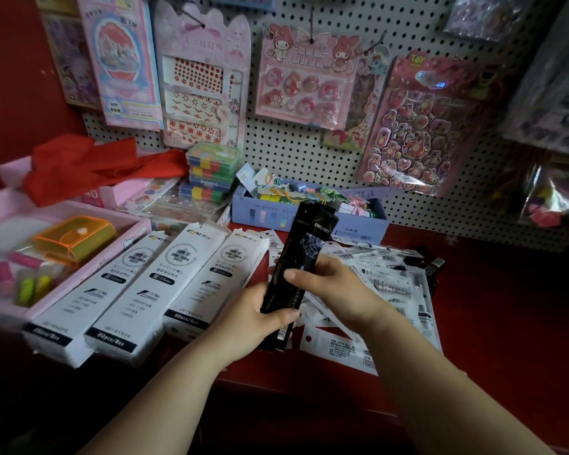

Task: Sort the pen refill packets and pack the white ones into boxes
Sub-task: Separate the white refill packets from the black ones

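We hold a stack of black refill packets (301, 254) upright over the red counter (493, 310). Our left hand (253, 320) grips its lower end; our right hand (326, 284) closes around the middle, thumb across the front. White refill packets (385, 290) lie heaped just beyond the hands. Three white boxes (145, 290) lie side by side to the left, flaps open.

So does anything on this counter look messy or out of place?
Yes. The white refill packets lie in a loose, overlapping heap on the red counter, pointing every way. Both hands grip black packets, the odd colour among the white ones.
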Demonstrator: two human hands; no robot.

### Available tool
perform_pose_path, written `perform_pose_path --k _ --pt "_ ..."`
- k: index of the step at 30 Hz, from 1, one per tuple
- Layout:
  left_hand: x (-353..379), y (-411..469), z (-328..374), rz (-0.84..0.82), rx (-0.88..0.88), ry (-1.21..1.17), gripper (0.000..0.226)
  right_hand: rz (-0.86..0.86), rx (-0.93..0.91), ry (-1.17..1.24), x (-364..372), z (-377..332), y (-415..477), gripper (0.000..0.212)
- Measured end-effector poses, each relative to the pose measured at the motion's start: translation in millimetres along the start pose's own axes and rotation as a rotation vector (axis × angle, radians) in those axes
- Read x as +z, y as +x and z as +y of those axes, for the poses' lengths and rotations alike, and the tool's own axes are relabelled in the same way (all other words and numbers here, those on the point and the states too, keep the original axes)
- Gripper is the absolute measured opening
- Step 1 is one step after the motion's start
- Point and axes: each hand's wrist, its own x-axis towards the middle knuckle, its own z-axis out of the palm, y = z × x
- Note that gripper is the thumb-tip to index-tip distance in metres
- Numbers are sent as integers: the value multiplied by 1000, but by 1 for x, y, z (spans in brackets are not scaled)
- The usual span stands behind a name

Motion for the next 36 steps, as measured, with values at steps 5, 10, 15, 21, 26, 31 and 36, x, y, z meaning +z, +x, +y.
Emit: perform_pose_path --k 5,10,15,21,26,31,36 --pt "-4 -10 7 31 -77 -62 14 103 -9 57 15 0 4 16" --pt "-15 -22 7 178 -35 17 19 280 -30 125 23 1 11 14" --pt "-36 -36 31 509 126 357 20 409 -22 199 9 3 9 14" --pt "-61 -34 9 298 -274 907 91 450 24 185 -1 10 2 11" --pt "-49 -28 -3 189 -276 1034 95 466 38 182 -6 13 0 10" --pt "-47 -15 6 204 -288 969 75 495 40 223 -11 11 -2 12" --pt "-43 -3 10 310 -245 850 76 542 38 243 -21 6 -1 12"
